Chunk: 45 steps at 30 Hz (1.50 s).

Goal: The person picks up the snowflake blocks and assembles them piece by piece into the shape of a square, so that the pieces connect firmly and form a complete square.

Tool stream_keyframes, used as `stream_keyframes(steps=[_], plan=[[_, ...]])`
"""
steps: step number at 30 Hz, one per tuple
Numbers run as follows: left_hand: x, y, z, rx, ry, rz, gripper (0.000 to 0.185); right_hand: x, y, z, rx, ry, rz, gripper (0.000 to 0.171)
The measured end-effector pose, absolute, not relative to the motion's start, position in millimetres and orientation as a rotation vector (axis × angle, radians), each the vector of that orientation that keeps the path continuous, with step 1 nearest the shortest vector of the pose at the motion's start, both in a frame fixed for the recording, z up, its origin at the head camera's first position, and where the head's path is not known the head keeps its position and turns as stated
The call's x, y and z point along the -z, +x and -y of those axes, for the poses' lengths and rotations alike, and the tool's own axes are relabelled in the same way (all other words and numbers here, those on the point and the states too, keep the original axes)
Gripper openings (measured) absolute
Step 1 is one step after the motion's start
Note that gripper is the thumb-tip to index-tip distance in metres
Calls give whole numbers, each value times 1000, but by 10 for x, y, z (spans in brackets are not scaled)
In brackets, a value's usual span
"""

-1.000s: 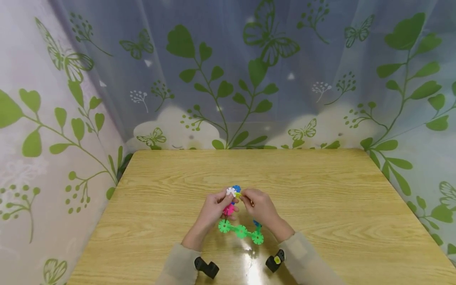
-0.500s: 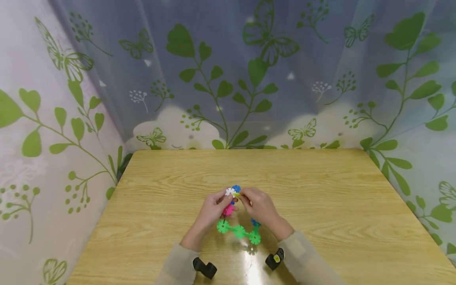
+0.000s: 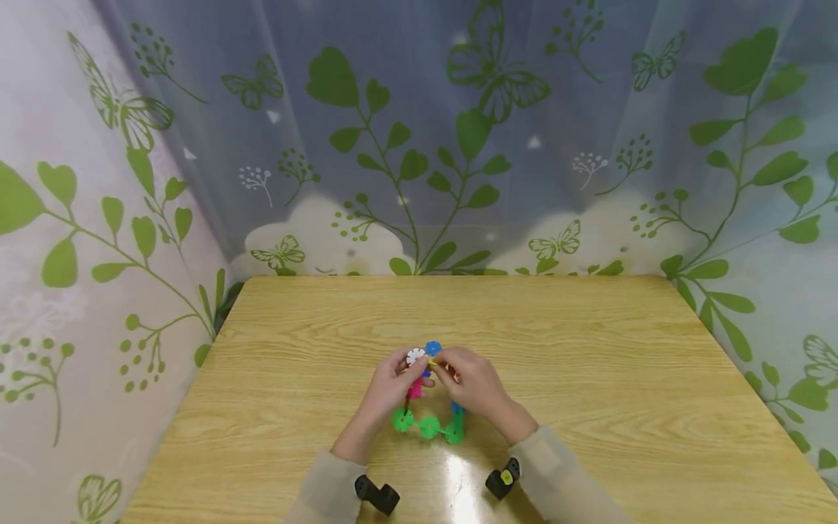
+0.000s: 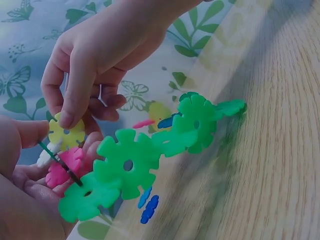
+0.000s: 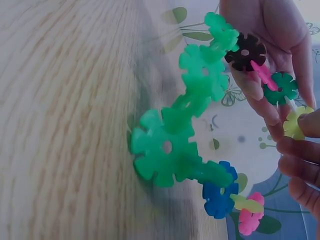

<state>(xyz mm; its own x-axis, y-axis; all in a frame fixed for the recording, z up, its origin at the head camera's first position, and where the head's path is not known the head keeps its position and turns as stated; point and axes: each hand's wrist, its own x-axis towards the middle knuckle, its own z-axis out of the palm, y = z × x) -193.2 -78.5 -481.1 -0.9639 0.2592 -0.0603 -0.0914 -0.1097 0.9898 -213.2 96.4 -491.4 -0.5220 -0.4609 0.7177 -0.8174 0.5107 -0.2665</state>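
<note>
Both hands hold a snowflake-disc chain (image 3: 428, 426) above the worktop (image 3: 589, 378); left hand (image 3: 386, 389) grips the pink end, right hand (image 3: 474, 384) pinches a yellow disc (image 4: 66, 135); seemingly mid-joining, next needs slot alignment.

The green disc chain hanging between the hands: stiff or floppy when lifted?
Probably fairly stiff: the green disc chain keeps its curve, held only at its ends by left hand and right hand. Likely light thin plastic; joints might pop apart.
</note>
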Motion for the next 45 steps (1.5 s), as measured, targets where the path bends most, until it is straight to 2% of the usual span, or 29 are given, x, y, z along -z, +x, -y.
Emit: stream_keyframes(steps=[11, 18, 27, 36, 45], plan=[[4852, -1941, 850, -2232, 127, -1935, 39, 4905, -2139, -873, -872, 1061, 2191, 10], [4789, -1930, 912, -2239, 81, -1981, 41, 4879, -2158, -918, -909, 1044, 2239, 17], [4768, -1945, 1003, -2266, 16, -1967, 33, 4857, -2283, -1059, -1093, 814, 2448, 12], [4744, -1925, 1076, -2338, 4, -1899, 29, 5013, -2504, -1167, -1328, 586, 2561, 12], [4710, -1898, 1108, -2350, 19, -1872, 32, 5189, -2719, -1062, -1223, 516, 2781, 17]])
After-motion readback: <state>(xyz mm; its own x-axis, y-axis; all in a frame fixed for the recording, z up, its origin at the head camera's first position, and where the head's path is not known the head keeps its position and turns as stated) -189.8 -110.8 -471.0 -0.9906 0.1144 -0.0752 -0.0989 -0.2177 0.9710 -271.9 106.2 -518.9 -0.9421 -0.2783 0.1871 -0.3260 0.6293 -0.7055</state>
